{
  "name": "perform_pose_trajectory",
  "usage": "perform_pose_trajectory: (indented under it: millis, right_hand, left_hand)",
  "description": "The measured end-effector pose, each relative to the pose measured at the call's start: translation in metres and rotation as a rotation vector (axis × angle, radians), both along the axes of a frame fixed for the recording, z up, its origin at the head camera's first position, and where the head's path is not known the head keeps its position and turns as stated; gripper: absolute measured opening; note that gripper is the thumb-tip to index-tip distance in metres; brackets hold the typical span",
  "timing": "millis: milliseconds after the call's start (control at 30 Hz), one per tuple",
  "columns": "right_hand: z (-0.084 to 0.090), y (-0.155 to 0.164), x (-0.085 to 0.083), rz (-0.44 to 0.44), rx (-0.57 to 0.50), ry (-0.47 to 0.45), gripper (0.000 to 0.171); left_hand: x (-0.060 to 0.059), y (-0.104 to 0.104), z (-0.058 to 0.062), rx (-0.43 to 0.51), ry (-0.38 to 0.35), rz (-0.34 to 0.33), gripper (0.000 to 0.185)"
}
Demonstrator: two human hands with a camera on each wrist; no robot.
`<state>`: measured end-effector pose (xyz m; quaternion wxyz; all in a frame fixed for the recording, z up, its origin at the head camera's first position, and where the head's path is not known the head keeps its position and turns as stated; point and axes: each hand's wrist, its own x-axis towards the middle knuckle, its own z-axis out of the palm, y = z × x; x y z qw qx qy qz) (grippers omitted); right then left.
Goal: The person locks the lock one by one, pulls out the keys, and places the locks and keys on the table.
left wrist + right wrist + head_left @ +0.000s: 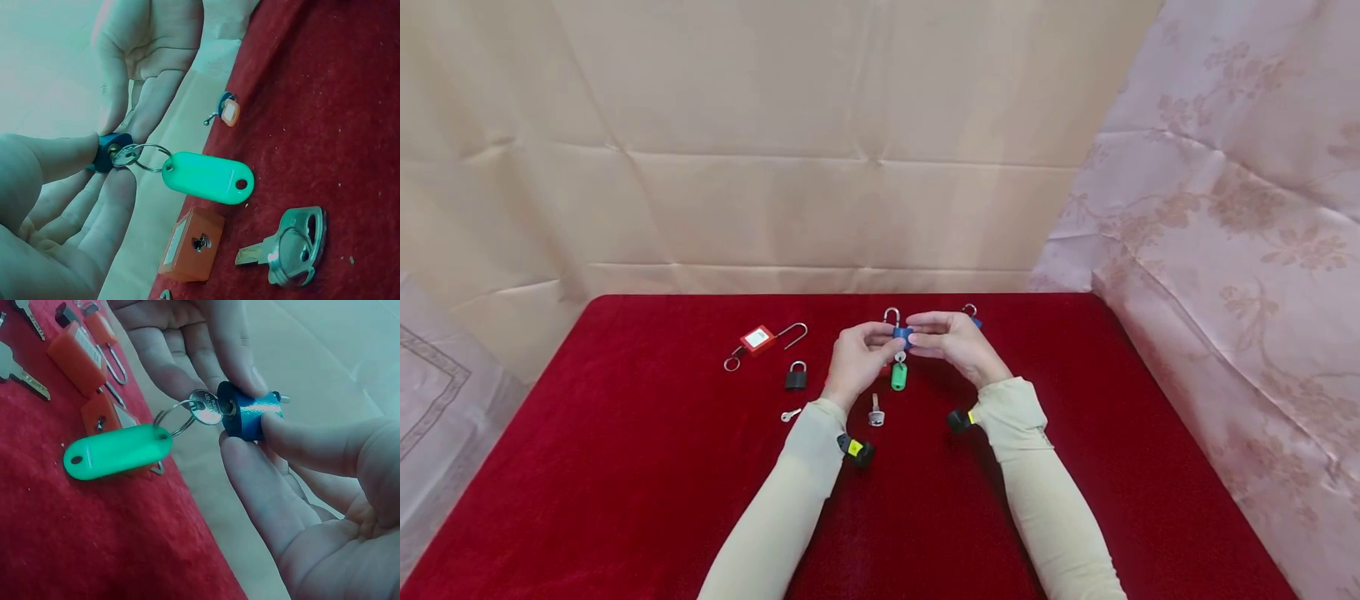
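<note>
Head view: hands [859, 354] [951, 342] pinch blue padlock [902, 333].

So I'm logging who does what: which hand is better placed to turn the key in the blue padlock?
Probably the left hand: its fingers sit by the key, while the right hand grips the blue padlock.

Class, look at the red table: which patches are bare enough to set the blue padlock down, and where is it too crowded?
Bare cloth runs along the table's right side beyond the right hand, and along the near left edge, below the small key. It is crowded around the red padlock, black padlock and the key under the blue padlock.
</note>
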<state>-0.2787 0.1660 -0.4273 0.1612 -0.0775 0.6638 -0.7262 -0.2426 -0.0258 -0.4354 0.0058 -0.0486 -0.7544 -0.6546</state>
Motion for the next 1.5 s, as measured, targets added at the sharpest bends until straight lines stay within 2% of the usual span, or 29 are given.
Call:
perform_pose_trajectory:
  millis: [167,400,567,700,833,1067,1233,1500]
  right_hand:
    - [0.003,-0.004,0.003,0.005,0.000,-0.011,0.043]
    - [0.002,-0.004,0.004,0.026,0.040,0.001,0.045]
    - [0.000,-0.005,0.004,0.054,0.043,0.002,0.048]
    - [0.001,-0.005,0.004,0.076,0.065,0.040,0.047]
    - [0.000,-0.004,0.003,0.082,0.079,0.088,0.042]
    - [-0.001,-0.006,0.005,0.094,0.071,0.073,0.038]
    - [-0.001,-0.006,0.005,0.116,0.063,0.079,0.036]
    - [0.000,-0.005,0.003,0.166,0.026,0.133,0.035]
  left_hand:
    - [0.002,-0.002,-0.001,0.038,0.003,0.018,0.033]
    - [0.005,-0.003,-0.006,0.132,-0.045,0.026,0.031]
    - [0.008,-0.006,-0.006,0.170,-0.084,0.009,0.030]
    - [0.012,-0.010,-0.003,0.187,-0.123,-0.034,0.030]
    - [0.016,-0.012,0.003,0.154,-0.139,-0.109,0.031]
    - [0.019,-0.012,0.005,0.137,-0.166,-0.200,0.034]
    - [0.019,-0.011,0.005,0.145,-0.175,-0.222,0.033]
    - [0.018,-0.013,0.008,0.150,-0.177,-0.222,0.032]
